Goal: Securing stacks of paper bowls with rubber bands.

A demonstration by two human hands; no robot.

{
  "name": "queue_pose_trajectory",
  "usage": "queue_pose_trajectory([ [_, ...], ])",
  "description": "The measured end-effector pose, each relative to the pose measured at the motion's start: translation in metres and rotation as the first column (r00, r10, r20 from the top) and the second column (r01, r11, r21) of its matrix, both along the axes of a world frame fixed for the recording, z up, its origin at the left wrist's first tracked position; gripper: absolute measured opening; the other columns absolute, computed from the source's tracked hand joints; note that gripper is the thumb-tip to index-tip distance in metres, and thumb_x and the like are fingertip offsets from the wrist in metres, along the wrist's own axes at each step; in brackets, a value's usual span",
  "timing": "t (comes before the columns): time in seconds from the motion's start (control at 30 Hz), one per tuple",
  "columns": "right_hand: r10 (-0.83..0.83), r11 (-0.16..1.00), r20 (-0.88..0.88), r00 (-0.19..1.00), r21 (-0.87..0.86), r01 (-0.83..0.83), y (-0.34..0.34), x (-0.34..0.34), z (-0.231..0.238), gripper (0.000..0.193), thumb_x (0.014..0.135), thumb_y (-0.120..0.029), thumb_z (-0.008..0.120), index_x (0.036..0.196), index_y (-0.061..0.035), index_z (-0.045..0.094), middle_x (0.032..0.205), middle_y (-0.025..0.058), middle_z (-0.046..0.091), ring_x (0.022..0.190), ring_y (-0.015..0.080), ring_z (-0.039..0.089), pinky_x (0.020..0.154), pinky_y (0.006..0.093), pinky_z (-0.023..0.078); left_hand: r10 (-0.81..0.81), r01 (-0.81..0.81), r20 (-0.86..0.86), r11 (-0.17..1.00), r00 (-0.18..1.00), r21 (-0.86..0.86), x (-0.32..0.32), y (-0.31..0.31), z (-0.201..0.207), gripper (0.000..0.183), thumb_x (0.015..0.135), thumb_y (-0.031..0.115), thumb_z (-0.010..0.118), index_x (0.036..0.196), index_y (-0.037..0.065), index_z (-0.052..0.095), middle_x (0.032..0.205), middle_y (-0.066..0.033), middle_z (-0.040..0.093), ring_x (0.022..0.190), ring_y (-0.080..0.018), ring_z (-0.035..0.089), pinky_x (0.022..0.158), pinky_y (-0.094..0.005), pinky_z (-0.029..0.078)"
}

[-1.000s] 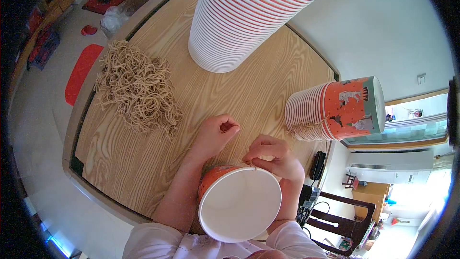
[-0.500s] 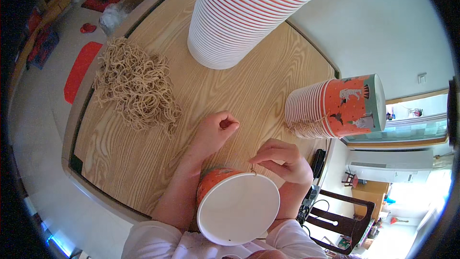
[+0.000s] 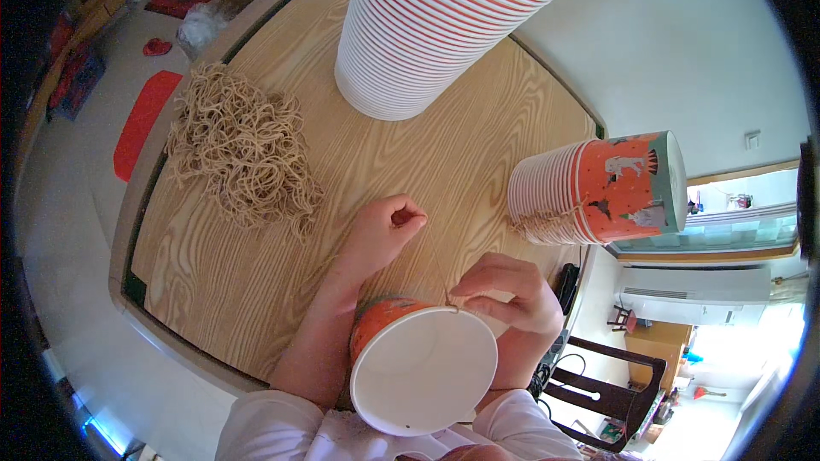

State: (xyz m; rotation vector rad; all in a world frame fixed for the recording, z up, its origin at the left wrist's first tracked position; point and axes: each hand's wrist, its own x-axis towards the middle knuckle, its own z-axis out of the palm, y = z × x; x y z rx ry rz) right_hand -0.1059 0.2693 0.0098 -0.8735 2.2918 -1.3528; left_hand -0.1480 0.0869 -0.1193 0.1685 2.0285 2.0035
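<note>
An orange paper bucket (image 3: 424, 371) with a white inside is tilted toward me between my forearms, its open mouth facing up at me. A short piece of tan twine (image 3: 449, 299) stands at the far edge of its rim. My right hand (image 3: 512, 294) pinches at this twine, with thumb and forefinger close to the rim. Beyond the bucket, my left hand (image 3: 389, 230) is curled with thumb and forefinger pressed together. A faint strand stretches from near the left fingertips toward the rim, so that hand seems to grip its other end.
On the left of the wooden table (image 3: 367, 162) lies a tangled heap of tan twine (image 3: 243, 154). A tall stack of white-rimmed paper buckets (image 3: 427, 34) stands at the far side. Another stack (image 3: 623, 188), upside down with twine along its side, is at the right. A dark chair (image 3: 628, 393) stands beyond.
My right hand has shifted slightly to the right, and its fingers have spread a little at the rim. The left hand and the bucket have barely moved.
</note>
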Motion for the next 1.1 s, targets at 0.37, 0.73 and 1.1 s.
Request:
queue_pose_trajectory([
  [0.37, -0.008, 0.996, -0.023, 1.000, 0.088, 0.010, 0.002, 0.000, -0.005, 0.019, 0.078, 0.001, 0.064, 0.096, 0.0019, 0.064, 0.090, 0.0138, 0.063, 0.081, 0.0246, 0.062, 0.069, 0.0321, 0.048, -0.012, 0.012, 0.003, 1.000, 1.000, -0.002, -0.002, 0.004, -0.003, 0.012, 0.080, 0.012, 0.064, 0.084, 0.001, 0.063, 0.073, -0.0072, 0.064, 0.064, -0.0137, 0.059, 0.061, -0.0280, 0.047],
  [0.73, 0.125, 0.990, 0.226, 0.966, -0.096, -0.106, 0.000, -0.008, -0.020, 0.037, 0.076, 0.008, 0.061, 0.113, 0.0015, 0.055, 0.094, 0.0120, 0.062, 0.085, 0.0224, 0.062, 0.072, 0.0305, 0.049, -0.006, 0.005, 0.040, 1.000, 0.999, 0.011, -0.003, 0.004, 0.002, 0.012, 0.080, 0.012, 0.064, 0.084, 0.001, 0.063, 0.073, -0.0067, 0.064, 0.065, -0.0127, 0.059, 0.062, -0.0274, 0.047],
  [1.1, 0.066, 0.993, 0.268, 0.961, 0.074, -0.089, -0.003, -0.006, -0.015, 0.034, 0.076, 0.008, 0.060, 0.109, -0.0014, 0.059, 0.089, 0.0120, 0.061, 0.078, 0.0205, 0.062, 0.068, 0.0298, 0.049, -0.012, 0.011, 0.051, 1.000, 0.999, 0.021, -0.003, 0.006, -0.001, 0.011, 0.080, 0.011, 0.063, 0.084, 0.001, 0.063, 0.072, -0.0057, 0.064, 0.064, -0.0120, 0.057, 0.061, -0.0270, 0.047],
])
